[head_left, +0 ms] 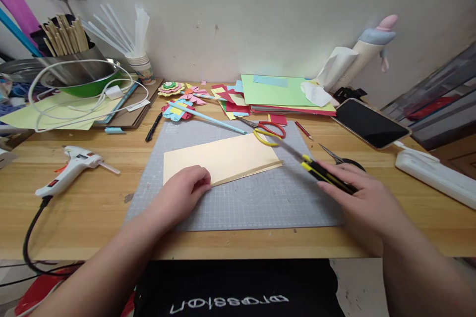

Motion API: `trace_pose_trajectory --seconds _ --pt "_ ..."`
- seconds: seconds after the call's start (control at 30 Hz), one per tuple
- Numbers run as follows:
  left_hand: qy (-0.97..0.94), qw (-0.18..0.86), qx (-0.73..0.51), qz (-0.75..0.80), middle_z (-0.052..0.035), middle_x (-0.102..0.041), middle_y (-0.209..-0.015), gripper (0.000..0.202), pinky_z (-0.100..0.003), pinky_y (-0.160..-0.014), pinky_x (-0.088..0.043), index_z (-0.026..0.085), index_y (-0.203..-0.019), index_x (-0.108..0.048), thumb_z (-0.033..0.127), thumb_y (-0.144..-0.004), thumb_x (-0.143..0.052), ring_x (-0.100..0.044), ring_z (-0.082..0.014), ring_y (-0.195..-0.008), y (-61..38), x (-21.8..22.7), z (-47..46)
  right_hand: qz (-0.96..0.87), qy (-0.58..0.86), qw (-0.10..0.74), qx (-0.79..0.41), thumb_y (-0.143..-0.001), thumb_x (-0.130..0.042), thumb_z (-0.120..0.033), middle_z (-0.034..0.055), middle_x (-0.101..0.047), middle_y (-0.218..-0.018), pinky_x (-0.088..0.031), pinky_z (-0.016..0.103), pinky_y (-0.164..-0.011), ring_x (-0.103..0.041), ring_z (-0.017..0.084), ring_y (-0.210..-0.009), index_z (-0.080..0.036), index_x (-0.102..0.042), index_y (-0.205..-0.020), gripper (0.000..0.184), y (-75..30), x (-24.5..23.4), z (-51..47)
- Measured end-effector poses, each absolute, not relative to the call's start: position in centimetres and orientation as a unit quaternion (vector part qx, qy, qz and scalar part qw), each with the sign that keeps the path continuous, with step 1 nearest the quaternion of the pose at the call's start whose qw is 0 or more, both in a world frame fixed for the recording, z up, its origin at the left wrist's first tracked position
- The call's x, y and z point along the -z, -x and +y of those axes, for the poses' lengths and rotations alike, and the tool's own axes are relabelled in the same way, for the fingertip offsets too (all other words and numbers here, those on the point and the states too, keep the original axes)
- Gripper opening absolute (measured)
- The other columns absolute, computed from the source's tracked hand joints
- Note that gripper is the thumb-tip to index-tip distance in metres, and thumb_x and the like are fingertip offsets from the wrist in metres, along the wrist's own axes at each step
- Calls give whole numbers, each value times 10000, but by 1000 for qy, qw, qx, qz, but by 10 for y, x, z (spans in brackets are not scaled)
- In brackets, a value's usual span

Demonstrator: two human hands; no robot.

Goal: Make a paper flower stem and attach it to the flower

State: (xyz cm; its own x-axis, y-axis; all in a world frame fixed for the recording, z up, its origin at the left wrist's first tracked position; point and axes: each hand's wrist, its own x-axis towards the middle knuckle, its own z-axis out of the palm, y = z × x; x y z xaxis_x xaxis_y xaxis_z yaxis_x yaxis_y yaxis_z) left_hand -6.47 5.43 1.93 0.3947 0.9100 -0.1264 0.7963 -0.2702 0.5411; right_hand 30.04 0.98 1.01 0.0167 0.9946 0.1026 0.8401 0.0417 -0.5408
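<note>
A folded cream sheet of paper (219, 158) lies on the grey cutting mat (238, 208), its near long edge slightly parted. My left hand (188, 188) is at that near edge, thumb and curled fingers closed on the paper. To the right, above the mat's edge, my right hand (366, 198) grips a black and yellow utility knife (327, 176). Its blade, blurred, points up and left toward the paper's right end. Just beyond that end lie scissors with red and yellow handles (273, 132). Dark scissors (340, 157) lie partly hidden behind my right hand.
A hot glue gun (74, 166) lies at left. Behind the mat are paper flowers (176, 109), a blue paper straw (211, 119) and stacked coloured paper (290, 91). A phone (372, 123) and white power strip (435, 173) sit at right. A black pen (153, 127) lies left of the mat.
</note>
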Motion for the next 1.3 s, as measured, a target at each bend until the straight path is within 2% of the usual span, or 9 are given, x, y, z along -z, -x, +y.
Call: trace_pose_trajectory --seconds 0.13,0.33,0.5,0.73,0.87,1.03,1.3 --pt "-796 266 -112 532 -15 -604 -830 115 -317 -702 -396 218 -772 -525 251 -862 -461 -535 -188 -803 66 -16 54 -643 719 215 -152 -855 -528 -515 96 -573 -1175 -511 439 -811 -548 316 -1090 -244 -588 -1268 497 -311 0 8" --pt "-788 266 -106 546 -16 -612 -836 106 -317 -692 -395 216 -776 -530 270 -856 -486 -541 -193 -798 65 -16 54 -733 628 156 -212 -876 -534 -459 72 -590 -1135 -466 421 -913 -576 261 -1047 -278 -555 -1302 463 -299 1 6" --pt "-783 268 -102 553 -26 -621 -848 107 -322 -687 -396 216 -793 -541 284 -855 -485 -549 -203 -806 66 -15 55 -763 584 123 -250 -891 -501 -456 67 -597 -1123 -478 398 -895 -593 242 -1010 -284 -535 -1324 467 -273 -8 6" --pt "-783 265 -109 552 -19 -617 -845 98 -318 -701 -397 215 -791 -541 274 -853 -495 -545 -194 -811 67 -11 55 -697 678 167 -164 -868 -517 -456 92 -610 -1090 -492 394 -866 -594 265 -1011 -200 -597 -1263 477 -269 -1 17" --pt "-780 264 -111 556 -8 -611 -834 84 -309 -687 -394 220 -795 -544 271 -849 -507 -539 -184 -801 68 -8 56 -741 625 149 -195 -887 -507 -432 78 -613 -1063 -491 398 -868 -599 249 -984 -234 -571 -1291 454 -269 1 15" --pt "-776 265 -112 562 -1 -610 -813 87 -305 -670 -389 222 -792 -552 281 -845 -516 -537 -181 -778 67 -9 56 -792 547 107 -249 -911 -488 -378 71 -585 -1121 -486 396 -877 -592 224 -981 -284 -509 -1343 443 -249 -7 7" --pt "-759 279 -115 577 -18 -641 -821 139 -304 -649 -392 212 -781 -582 296 -849 -495 -557 -186 -762 55 -15 55 -805 539 107 -221 -900 -497 -331 74 -573 -1129 -493 390 -851 -586 223 -969 -268 -528 -1324 429 -231 -12 11"
